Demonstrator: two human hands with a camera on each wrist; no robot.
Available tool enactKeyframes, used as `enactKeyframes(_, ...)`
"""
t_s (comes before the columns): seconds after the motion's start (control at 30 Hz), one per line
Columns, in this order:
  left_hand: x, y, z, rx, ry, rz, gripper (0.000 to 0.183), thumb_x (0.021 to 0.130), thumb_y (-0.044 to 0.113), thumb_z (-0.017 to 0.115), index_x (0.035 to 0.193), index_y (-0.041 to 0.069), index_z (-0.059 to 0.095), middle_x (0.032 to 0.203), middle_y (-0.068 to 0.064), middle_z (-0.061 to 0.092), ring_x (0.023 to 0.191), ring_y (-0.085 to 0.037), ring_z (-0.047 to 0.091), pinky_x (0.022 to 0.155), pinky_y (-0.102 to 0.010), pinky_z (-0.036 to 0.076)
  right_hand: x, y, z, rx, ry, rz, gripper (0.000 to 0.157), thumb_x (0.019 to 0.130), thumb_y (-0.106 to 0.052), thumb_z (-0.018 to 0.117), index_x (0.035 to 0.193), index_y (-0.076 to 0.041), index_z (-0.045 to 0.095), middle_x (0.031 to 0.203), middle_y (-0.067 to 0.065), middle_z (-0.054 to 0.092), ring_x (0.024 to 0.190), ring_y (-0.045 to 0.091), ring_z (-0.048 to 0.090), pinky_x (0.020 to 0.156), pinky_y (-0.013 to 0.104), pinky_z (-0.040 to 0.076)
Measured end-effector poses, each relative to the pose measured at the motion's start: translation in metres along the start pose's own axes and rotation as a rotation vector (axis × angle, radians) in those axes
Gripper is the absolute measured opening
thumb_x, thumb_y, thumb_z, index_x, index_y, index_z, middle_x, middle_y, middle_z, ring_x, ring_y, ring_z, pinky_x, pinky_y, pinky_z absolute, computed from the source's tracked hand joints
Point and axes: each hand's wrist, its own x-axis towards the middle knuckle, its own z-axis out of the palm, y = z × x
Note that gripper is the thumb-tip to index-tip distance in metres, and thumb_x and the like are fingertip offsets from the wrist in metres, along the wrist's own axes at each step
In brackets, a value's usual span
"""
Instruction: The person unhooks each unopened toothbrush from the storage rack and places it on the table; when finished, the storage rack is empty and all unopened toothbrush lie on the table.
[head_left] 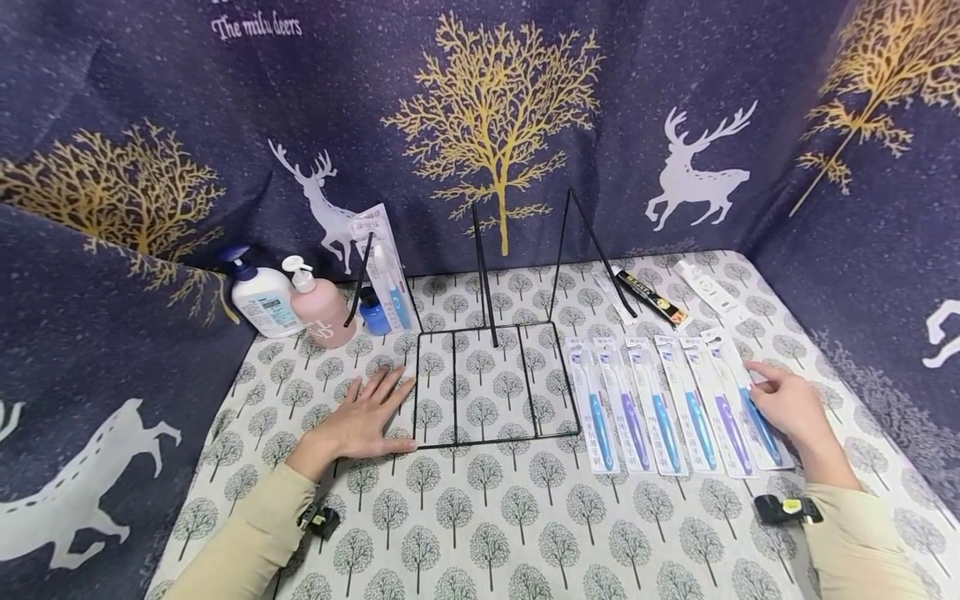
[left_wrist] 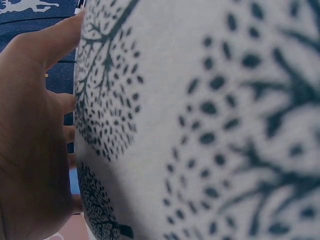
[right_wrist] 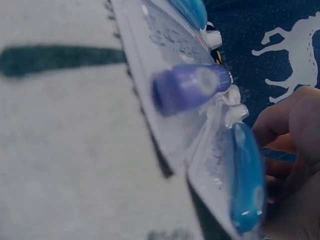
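Note:
My left hand (head_left: 367, 421) lies flat on the tree-print cloth with fingers spread, its thumb and fingertips at the left edge of a black wire rack (head_left: 456, 387). On the right, my right hand (head_left: 791, 404) pinches the edge of the rightmost packaged toothbrush (head_left: 759, 421), which has a blue handle; it shows close up in the right wrist view as a blue handle (right_wrist: 247, 175) under clear plastic. Left of it lies a purple packaged toothbrush (head_left: 731, 433), followed by several more blue and purple ones in a row. The left wrist view shows mostly cloth beside the left hand (left_wrist: 32, 135).
At the back left stand a white pump bottle (head_left: 268, 300), a pink pump bottle (head_left: 326, 317), a small blue bottle (head_left: 375, 318) and an upright toothbrush pack (head_left: 386, 275). A black toothpaste tube (head_left: 651, 296) and a white tube (head_left: 705, 287) lie at the back right.

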Motion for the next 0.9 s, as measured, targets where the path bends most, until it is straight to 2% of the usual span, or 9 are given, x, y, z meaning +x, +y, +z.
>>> enactKeyframes(0.2,-0.0008,0.0012,-0.0005,-0.004,0.002,0.004,0.1,0.073,0.076,0.045,0.148,0.017,0.014,0.154,-0.01,0.003,0.139,-0.037,0.009,0.108,-0.064,0.01,-0.001,-0.0018,-0.007,-0.065,-0.01,-0.036,0.042,0.08,-0.015,0.054,0.119,0.001,0.057,0.088,0.02,0.068,0.086,0.045,0.058,0.067,0.051,0.044)
enactKeyframes(0.33,-0.0014,0.0014,0.0009,-0.015,0.003,0.002,0.099,0.073,0.076,0.046,0.148,0.017,0.014,0.154,-0.01,0.003,0.139,-0.037,0.009,0.108,-0.064,0.01,-0.0001,-0.0014,-0.0071,-0.079,-0.005,-0.044,0.035,0.082,-0.015,0.055,0.111,0.003,0.06,0.085,0.021,0.068,0.089,0.048,0.056,0.078,0.055,0.035)
enactKeyframes(0.5,-0.0022,0.0015,0.003,-0.009,0.004,-0.001,0.101,0.072,0.078,0.043,0.148,0.018,0.014,0.154,-0.01,0.003,0.139,-0.036,0.009,0.108,-0.063,0.01,-0.0009,0.0001,-0.0063,-0.1,-0.012,-0.038,0.03,0.084,-0.015,0.057,0.106,0.004,0.062,0.082,0.021,0.068,0.089,0.049,0.054,0.084,0.06,0.029)
enactKeyframes(0.77,-0.0004,-0.0011,0.0047,-0.006,0.007,0.002,0.101,0.072,0.079,0.042,0.148,0.019,0.013,0.155,-0.009,0.003,0.139,-0.035,0.009,0.108,-0.063,0.01,-0.0027,0.0012,-0.0039,-0.116,-0.014,0.02,0.026,0.083,-0.017,0.059,0.101,0.002,0.064,0.081,0.021,0.066,0.089,0.049,0.052,0.086,0.062,0.03)
enactKeyframes(0.9,0.0006,-0.0026,0.0042,-0.002,0.007,0.002,0.101,0.072,0.079,0.042,0.148,0.02,0.011,0.155,-0.008,0.002,0.14,-0.034,0.007,0.108,-0.063,0.011,-0.0018,-0.0008,-0.0059,-0.101,-0.004,0.025,0.026,0.083,-0.018,0.059,0.101,0.001,0.065,0.077,0.019,0.065,0.08,0.043,0.055,0.075,0.057,0.036)
